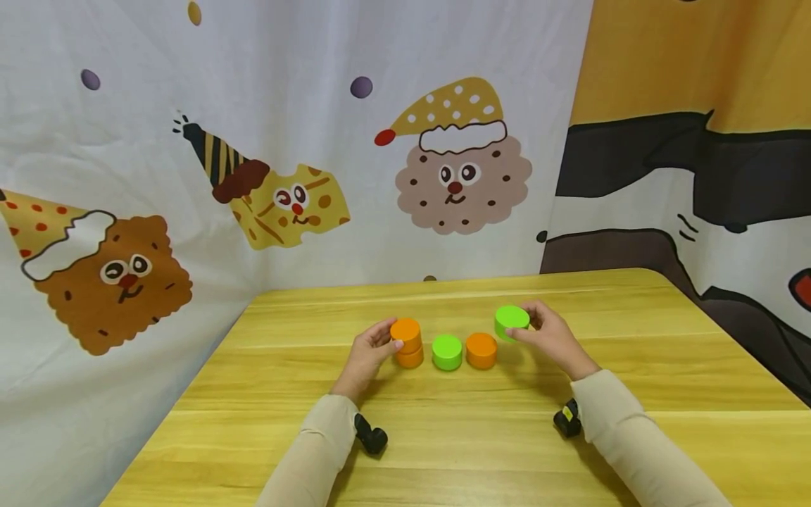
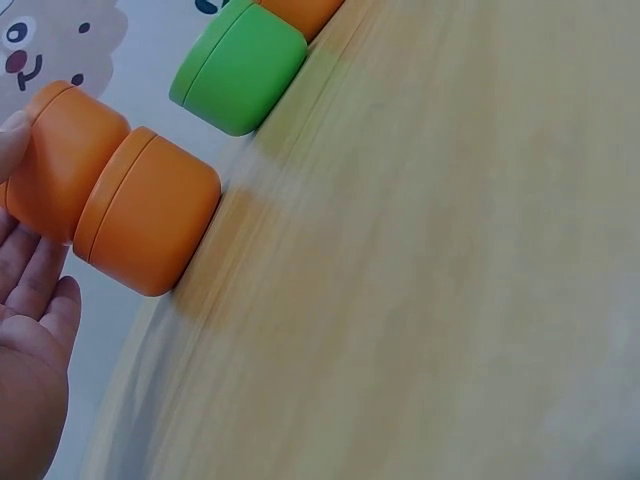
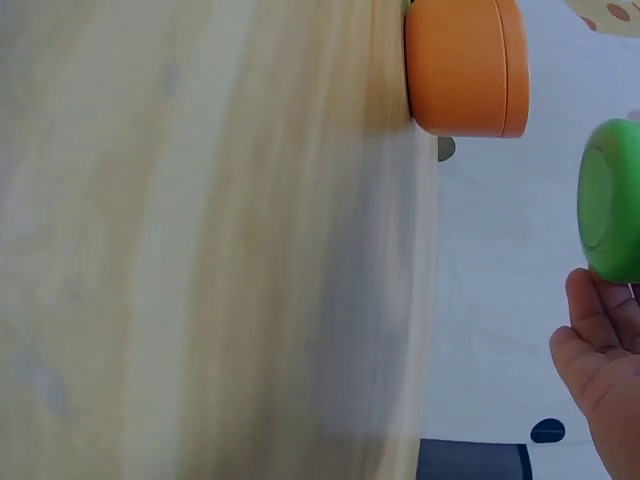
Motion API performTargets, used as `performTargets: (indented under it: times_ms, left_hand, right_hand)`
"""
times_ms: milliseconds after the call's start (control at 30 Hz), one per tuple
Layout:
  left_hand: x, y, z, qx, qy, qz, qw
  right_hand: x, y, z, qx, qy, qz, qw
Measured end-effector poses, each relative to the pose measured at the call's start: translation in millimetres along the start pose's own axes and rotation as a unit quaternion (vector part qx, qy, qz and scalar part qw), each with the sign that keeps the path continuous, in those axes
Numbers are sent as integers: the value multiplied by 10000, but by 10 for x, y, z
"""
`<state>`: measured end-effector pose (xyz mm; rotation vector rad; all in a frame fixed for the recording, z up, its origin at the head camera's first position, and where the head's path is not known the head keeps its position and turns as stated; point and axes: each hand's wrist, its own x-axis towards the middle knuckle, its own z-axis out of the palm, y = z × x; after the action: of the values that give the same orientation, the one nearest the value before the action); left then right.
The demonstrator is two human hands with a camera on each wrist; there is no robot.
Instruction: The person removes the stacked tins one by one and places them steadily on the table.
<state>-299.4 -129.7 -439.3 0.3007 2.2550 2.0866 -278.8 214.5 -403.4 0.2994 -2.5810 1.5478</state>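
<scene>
My left hand (image 1: 369, 355) holds an upper orange round container (image 1: 405, 334) between thumb and fingers. It sits on a second orange container (image 2: 148, 212), which stands on the table. My right hand (image 1: 552, 338) pinches a green round container (image 1: 511, 322) by its side. In the right wrist view this green container (image 3: 612, 200) is raised off the table, with its underside showing. Between the hands, another green container (image 1: 447, 353) and another orange container (image 1: 481, 351) stand side by side on the table with a small gap.
The wooden table (image 1: 443, 436) reaches back to a white curtain (image 1: 304, 84) printed with cartoon biscuits and cheese. Its rear edge lies behind the containers. A small black device (image 1: 371, 435) is on the left wrist, another black device (image 1: 567, 419) on the right.
</scene>
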Motion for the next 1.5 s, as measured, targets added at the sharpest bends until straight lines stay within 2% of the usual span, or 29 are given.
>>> performTargets:
  times_ms: [200, 367, 500, 733, 867, 1200, 1500]
  left_hand:
    - [6, 2, 0, -2, 21, 57, 10000]
    - [-12, -5, -3, 76, -28, 340, 9994]
    - [-28, -17, -6, 133, -24, 490, 9987]
    - [-4, -16, 1, -47, 14, 101, 9999]
    - [-6, -10, 8, -74, 20, 6, 10000]
    - [-26, 4, 16, -62, 13, 48, 10000]
    - [-15, -1, 11, -34, -17, 107, 9999]
  right_hand:
    - [-7, 21, -36, -254, -15, 214, 9994]
    - [-10, 43, -44, -591, -166, 456, 9971]
    - [-12, 57, -41, -639, -359, 561, 9957]
    - [-21, 91, -32, -726, -608, 692, 9931]
    - [-43, 98, -17, -690, -720, 742, 9923]
    - [-53, 109, -7, -641, -815, 968, 9899]
    - [-31, 171, -1, -492, -891, 951, 9903]
